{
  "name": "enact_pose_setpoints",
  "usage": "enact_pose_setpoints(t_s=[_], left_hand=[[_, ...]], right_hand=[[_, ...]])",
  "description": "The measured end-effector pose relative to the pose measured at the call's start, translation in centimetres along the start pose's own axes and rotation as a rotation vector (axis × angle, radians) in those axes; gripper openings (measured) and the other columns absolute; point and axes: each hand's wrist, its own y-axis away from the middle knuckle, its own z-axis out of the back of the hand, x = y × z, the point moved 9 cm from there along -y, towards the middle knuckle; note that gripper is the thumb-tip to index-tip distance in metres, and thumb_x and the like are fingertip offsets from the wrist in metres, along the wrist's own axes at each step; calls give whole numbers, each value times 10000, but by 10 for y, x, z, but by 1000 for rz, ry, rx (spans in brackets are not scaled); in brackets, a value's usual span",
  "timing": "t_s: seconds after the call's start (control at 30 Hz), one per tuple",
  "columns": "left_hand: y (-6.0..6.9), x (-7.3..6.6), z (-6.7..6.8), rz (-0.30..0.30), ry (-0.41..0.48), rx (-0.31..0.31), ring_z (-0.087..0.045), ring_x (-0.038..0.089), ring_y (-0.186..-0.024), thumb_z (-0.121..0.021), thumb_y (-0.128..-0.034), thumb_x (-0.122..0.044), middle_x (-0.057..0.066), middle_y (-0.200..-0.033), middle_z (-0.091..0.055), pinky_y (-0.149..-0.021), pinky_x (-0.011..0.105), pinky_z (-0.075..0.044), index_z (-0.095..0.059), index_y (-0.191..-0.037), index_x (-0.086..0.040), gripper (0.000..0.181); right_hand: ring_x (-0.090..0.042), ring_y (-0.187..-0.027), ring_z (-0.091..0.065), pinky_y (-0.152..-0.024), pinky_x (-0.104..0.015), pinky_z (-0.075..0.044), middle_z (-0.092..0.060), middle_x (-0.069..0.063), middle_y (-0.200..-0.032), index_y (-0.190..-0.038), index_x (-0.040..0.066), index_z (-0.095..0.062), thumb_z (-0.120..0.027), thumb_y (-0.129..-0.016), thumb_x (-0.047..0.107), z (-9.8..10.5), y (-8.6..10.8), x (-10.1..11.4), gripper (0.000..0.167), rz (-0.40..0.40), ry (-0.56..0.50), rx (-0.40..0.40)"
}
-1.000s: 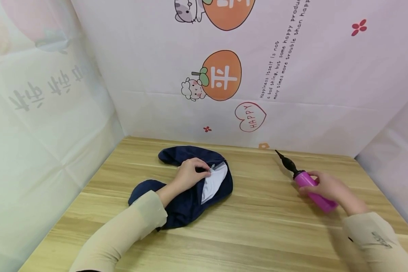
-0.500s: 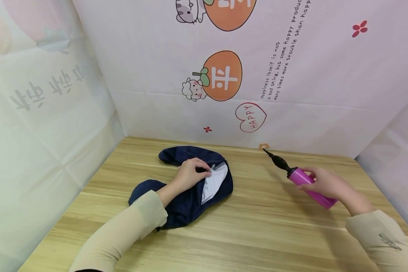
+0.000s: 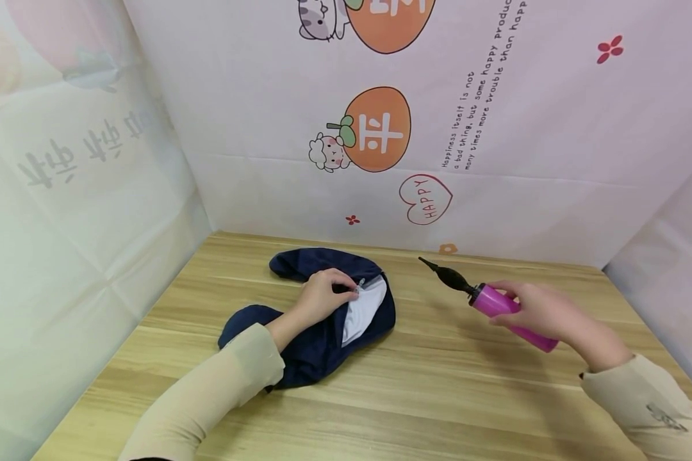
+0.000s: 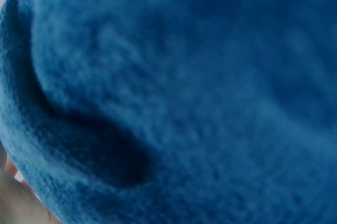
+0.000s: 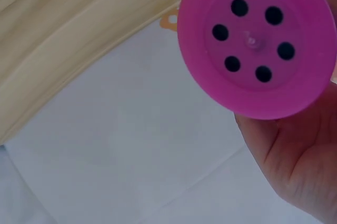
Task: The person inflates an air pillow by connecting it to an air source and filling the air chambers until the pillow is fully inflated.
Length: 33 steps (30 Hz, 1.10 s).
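Observation:
A navy U-shaped neck pillow [image 3: 317,358] lies on the table, its cover parted over a white inner layer [image 3: 364,314]. My left hand [image 3: 321,294] pinches a small clear piece, apparently a valve [image 3: 361,282], at the opening; the fingertips partly hide it. Blue plush fabric of the pillow [image 4: 184,103] fills most of the left wrist view. My right hand [image 3: 533,314] grips a magenta hand pump [image 3: 490,301] by its barrel, above the table on the right. Its black nozzle [image 3: 452,278] points left, apart from the pillow. In the right wrist view the pump's holed end [image 5: 253,40] faces the camera.
The wood-grain table [image 3: 415,397] ends at a white printed cloth wall [image 3: 277,192] behind it. More pale cloth hangs at the left [image 3: 81,243] and right sides.
My right hand has carried the pump leftward, bringing its nozzle nearer the neck pillow. My left hand and the pillow have stayed in place.

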Motion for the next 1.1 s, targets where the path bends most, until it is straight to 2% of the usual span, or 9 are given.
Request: enact_pose_setpoints(t_s=[0.33,0.67,0.87,1.1], left_hand=[[2,-4,0,8,5,7,-630,239,-1157,-817,-903,-239,-28,-1128,-706,-1034,550,-408,-811,-1008,-187,117],[2,-4,-1,14,-13,8,-615,262,-1172,-816,-904,-235,-33,-1121,-706,-1024,594,-378,-812,-1005,-184,113],[1,-8,-2,-9,-72,3,-614,269,-1151,-824,-892,-245,-41,-1102,-717,-997,624,-381,-815,-990,-203,107],[1,-13,-4,-63,-199,15,-601,248,-1147,-801,-910,-274,-55,-1104,-718,-971,582,-409,-815,-1020,-227,120]], right_hand=[[-174,-783,-617,-591,-342,-493,-710,-95,-1023,-1359,21,-620,-869,-805,403,-1,-1,38,717,76,43,-16],[-167,-842,-629,-669,-383,-500,-716,-49,-1046,-1307,63,-675,-897,-781,373,-8,-1,71,650,198,102,-51],[-198,-869,-644,-676,-383,-501,-708,-75,-1074,-1300,78,-678,-909,-772,349,-11,2,82,636,237,124,-58],[-215,-847,-667,-667,-416,-530,-706,-74,-1048,-1279,90,-691,-914,-769,309,-10,2,93,598,252,157,-88]])
